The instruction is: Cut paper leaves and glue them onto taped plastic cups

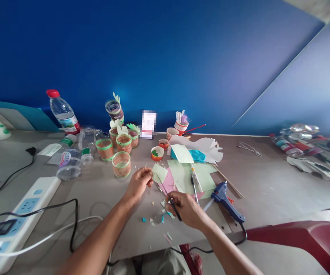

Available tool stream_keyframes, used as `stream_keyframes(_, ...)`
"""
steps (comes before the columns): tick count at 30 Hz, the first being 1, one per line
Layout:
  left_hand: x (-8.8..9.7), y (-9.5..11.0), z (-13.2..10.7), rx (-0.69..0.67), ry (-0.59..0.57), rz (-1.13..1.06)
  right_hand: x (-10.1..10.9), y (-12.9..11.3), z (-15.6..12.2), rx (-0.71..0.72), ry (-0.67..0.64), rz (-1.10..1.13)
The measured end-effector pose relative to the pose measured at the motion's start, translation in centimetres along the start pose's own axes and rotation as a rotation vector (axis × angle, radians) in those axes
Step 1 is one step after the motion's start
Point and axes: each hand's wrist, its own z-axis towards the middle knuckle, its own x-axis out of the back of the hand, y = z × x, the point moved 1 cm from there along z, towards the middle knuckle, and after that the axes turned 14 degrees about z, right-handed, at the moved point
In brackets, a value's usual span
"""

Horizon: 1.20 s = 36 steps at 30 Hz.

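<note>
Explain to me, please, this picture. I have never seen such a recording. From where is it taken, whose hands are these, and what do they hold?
There is no machine here. A person works with bare hands, and the one picture comes from a camera on that person's head, looking forward and down. The left hand holds a small pale piece of paper. The right hand holds a thin dark tool, perhaps scissors, pointing at that paper. On the table lie paper scraps, pens and a blue glue gun. Further left stand brown and green cups, a bottle with a red cap and, nearer, a power strip.
</note>
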Motion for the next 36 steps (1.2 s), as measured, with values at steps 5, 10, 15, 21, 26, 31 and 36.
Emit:
stream_keyframes(5, -0.1, 0.2, -0.3, 0.032, -0.022, -0.031, -0.1, -0.1, 0.2, 0.004, 0.015, 0.049)
stream_keyframes(10, -0.1, 0.7, -0.5, 0.075, -0.042, -0.03, -0.1, 0.1, 0.5, 0.004, 0.002, 0.102)
stream_keyframes(15, -0.3, 1.0, -0.7, 0.091, -0.129, -0.002, -0.1, 0.2, 0.9, 0.01, -0.004, 0.126)
stream_keyframes(21, -0.3, 1.2, -0.8, 0.093, -0.187, 0.003, -0.3, 0.0, 1.2, 0.014, -0.021, 0.172)
stream_keyframes(26, -0.3, 1.2, -1.0, 0.078, -0.258, 0.002, -0.4, -0.2, 1.5, 0.017, -0.026, 0.209)
stream_keyframes(31, -0.4, 1.5, -1.2, 0.086, -0.27, 0.015, -0.4, -0.4, 1.6, 0.028, -0.021, 0.22)
stream_keyframes(36, -0.4, 1.6, -1.3, 0.07, -0.292, 0.028, -0.6, 0.1, 1.6, 0.024, -0.008, 0.29)
